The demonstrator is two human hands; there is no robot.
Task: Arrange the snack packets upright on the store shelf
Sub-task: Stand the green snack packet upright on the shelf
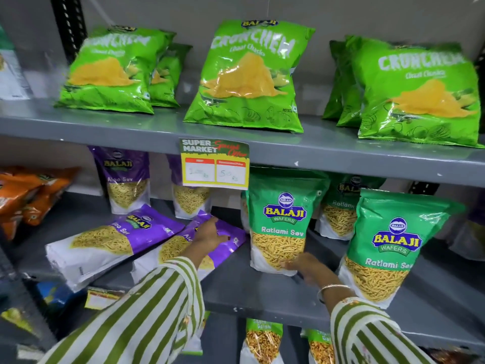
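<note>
Left hand (210,233) on flat purple packet (210,248) (right hand (304,266) touches green packet (282,224)).

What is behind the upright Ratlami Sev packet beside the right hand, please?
Another packet peeks out at the left edge of the Ratlami Sev packet by the right hand; most of it is covered, so its label cannot be read.

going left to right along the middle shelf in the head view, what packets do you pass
orange packets → lying purple Aloo Sev packet → second lying purple packet under the left hand → upright green Ratlami Sev packet touched by the right hand → front right Ratlami Sev packet
</note>
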